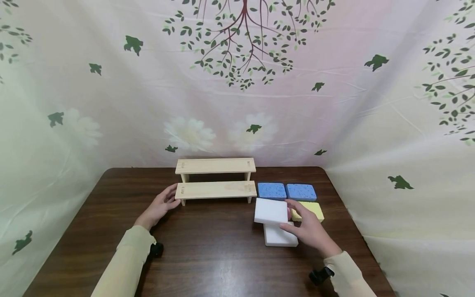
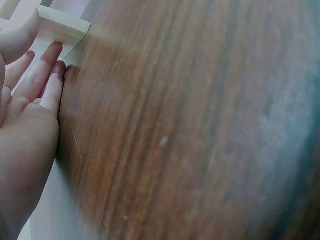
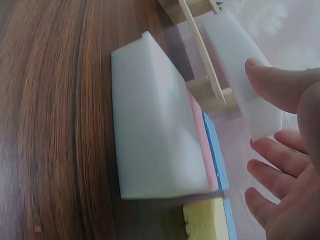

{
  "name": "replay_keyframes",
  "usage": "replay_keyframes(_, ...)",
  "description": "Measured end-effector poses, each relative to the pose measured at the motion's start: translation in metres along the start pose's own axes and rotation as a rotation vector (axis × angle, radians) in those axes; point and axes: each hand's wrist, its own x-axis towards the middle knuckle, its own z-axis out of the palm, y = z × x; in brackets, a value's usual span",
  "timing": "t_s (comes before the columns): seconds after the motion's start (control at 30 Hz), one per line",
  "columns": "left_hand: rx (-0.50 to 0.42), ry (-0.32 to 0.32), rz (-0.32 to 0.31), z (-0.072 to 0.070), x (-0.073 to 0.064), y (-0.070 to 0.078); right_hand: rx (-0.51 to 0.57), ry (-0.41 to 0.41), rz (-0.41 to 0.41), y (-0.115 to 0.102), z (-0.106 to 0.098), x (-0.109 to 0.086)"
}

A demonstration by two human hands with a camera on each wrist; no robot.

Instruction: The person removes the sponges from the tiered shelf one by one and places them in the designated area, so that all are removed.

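My right hand (image 1: 311, 227) pinches a white sponge block (image 1: 271, 210) between thumb and fingers. In the right wrist view the held block (image 3: 237, 65) is lifted above the table, tilted. Below it a second white sponge block (image 1: 281, 236) lies on the table. At the shelf's left end, my left hand (image 1: 158, 208) rests with extended fingers at a two-tier wooden shelf (image 1: 216, 190). In the left wrist view those fingertips (image 2: 56, 49) are right at the shelf's end (image 2: 65, 25). A pink sponge (image 3: 204, 145) is mostly hidden behind the white blocks in the head view.
Two blue sponges (image 1: 272, 190) lie side by side to the right of the shelf. A yellow sponge (image 1: 313, 209) lies in front of the right-hand one. Behind the dark wooden table (image 1: 208, 255) hangs a printed cloth (image 1: 222, 103), which also closes off both sides.
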Motion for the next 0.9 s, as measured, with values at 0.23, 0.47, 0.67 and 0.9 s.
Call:
replay_keyframes(0.23,0.005,-0.007,0.004,-0.001,0.001,-0.002,0.010,0.000,0.003,0.013,-0.011,-0.007)
replay_keyframes(0.47,0.000,0.000,-0.018,-0.002,0.004,-0.005,0.013,-0.003,0.057,0.021,-0.022,-0.016)
replay_keyframes(0.67,0.004,-0.001,-0.007,-0.002,0.003,-0.004,-0.003,0.006,0.065,0.027,-0.027,-0.025)
replay_keyframes(0.9,-0.012,-0.006,0.005,-0.002,0.001,-0.002,0.022,0.027,0.066,0.035,-0.031,-0.035)
